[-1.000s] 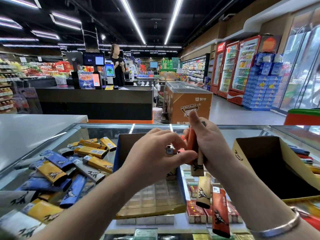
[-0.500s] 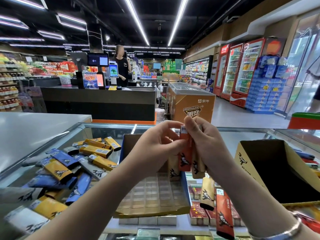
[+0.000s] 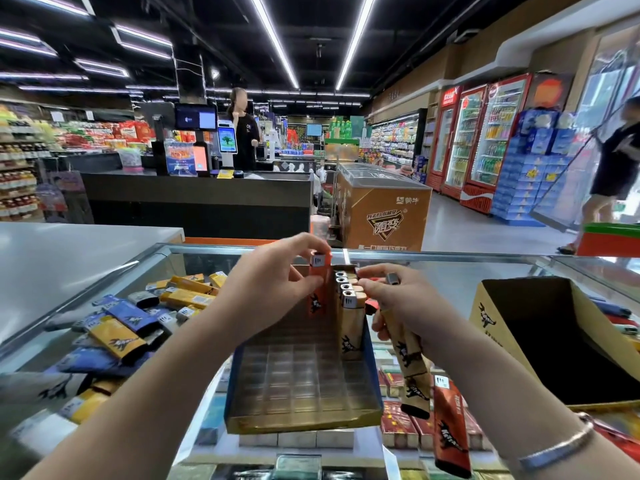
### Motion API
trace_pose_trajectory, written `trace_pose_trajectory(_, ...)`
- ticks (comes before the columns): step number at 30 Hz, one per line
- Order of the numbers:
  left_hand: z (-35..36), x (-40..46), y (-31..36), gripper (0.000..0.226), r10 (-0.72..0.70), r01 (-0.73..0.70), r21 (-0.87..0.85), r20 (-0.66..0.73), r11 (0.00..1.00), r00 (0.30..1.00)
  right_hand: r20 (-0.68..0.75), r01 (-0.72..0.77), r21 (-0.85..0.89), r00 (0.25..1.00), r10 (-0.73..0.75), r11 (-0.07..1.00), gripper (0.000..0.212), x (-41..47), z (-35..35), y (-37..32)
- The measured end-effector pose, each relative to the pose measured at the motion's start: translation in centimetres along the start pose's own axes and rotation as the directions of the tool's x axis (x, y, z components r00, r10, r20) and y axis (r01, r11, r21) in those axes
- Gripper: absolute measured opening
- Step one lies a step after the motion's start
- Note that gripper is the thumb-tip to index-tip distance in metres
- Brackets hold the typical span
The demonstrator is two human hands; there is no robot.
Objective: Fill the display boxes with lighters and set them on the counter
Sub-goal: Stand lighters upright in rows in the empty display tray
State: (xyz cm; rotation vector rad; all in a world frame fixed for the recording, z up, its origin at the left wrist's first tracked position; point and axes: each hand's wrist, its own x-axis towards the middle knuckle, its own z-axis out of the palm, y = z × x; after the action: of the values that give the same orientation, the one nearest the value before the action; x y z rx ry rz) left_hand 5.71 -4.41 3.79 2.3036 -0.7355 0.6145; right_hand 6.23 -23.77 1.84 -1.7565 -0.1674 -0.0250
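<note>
Currently the left hand [image 3: 273, 285] pinches an orange lighter [image 3: 320, 285] upright, grip at its top, over the far end of the display box [image 3: 301, 386] on the glass table [image 3: 450, 271]. Right hand [image 3: 398, 303] grips a bundle of tan lighters [image 3: 408, 355] hanging downward, fingertips touching the row of tan lighters [image 3: 349, 317] already standing along the box's right side. Rest of the box's grid slots are bare. An orange-red lighter [image 3: 450, 431] hangs below the right wrist, near edge; how it is held I cannot tell. Loose pile of blue and yellow lighters [image 3: 121, 327] lies on the table to the left. A second, open box [image 3: 554, 341] sits to the right, dark inside. Bracelet [image 3: 554, 445] on the right wrist.
</note>
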Motion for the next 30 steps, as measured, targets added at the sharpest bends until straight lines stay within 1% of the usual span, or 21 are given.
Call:
trace_pose_trajectory(1, 0.2, -0.1, 0.0, 0.031, 0.025, -0.025, 0.045, -0.001, 0.999, 1.0, 0.0, -0.001, 0.002, 1.0, 0.001, 1.0, 0.013, 0.0, 0.0, 0.0)
trace_pose_trajectory(6, 0.8, 0.0, -0.3, 0.023, 0.072, -0.072, 0.105, 0.004, 0.992, 0.997, 0.002, -0.005, 0.004, 1.0, 0.005, 1.0, 0.008, 0.0, 0.0, -0.1)
trace_pose_trajectory(13, 1.0, 0.1, -0.7, 0.02, 0.05, -0.049, 0.12, -0.013, 0.992, 0.999, 0.002, -0.004, 0.004, 1.0, 0.004, 1.0, 0.007, 0.1, 0.0, 0.0)
trace_pose_trajectory(15, 1.0, 0.0, -0.5, 0.019, 0.078, -0.072, 0.191, -0.025, 0.979, 0.997, 0.002, -0.009, 0.017, 1.0, 0.009, 1.0, 0.007, 0.1, 0.0, 0.0)
trace_pose_trajectory(18, 1.1, 0.0, -0.5, 0.019, 0.142, -0.102, 0.404, -0.071, 0.909, 0.987, -0.003, -0.017, 0.033, 1.0, 0.017, 0.999, 0.007, 0.0, 0.0, 0.0)
trace_pose_trajectory(20, 1.0, 0.0, -0.6, 0.023, 0.105, -0.068, 0.454, -0.058, 0.889, 0.993, -0.003, -0.02, 0.03, 1.0, 0.02, 0.999, 0.007, 0.0, 0.0, -0.1)
trace_pose_trajectory(23, 0.9, 0.2, -0.9, 0.033, 0.002, -0.015, 0.414, 0.033, 0.91, 0.999, 0.0, -0.029, 0.05, 1.0, 0.029, 0.998, 0.006, -0.2, 0.0, -0.1)
trace_pose_trajectory(26, 0.7, 0.2, -0.9, 0.037, -0.07, 0.035, 0.282, 0.116, 0.959, 0.991, -0.03, -0.059, 0.127, 0.998, 0.063, 0.99, 0.008, -0.2, -0.1, -0.4)
trace_pose_trajectory(28, 0.6, 0.2, -0.9, 0.038, -0.076, 0.041, 0.25, 0.132, 0.968, 0.988, -0.067, -0.071, 0.231, 0.994, 0.088, 0.97, 0.009, -0.2, -0.4, -0.8)
trace_pose_trajectory(30, 0.7, 0.2, -0.9, 0.038, -0.048, 0.022, 0.235, 0.106, 0.972, 0.993, -0.058, -0.084, 0.402, 0.991, 0.116, 0.912, 0.014, -0.3, -0.9, -1.1)
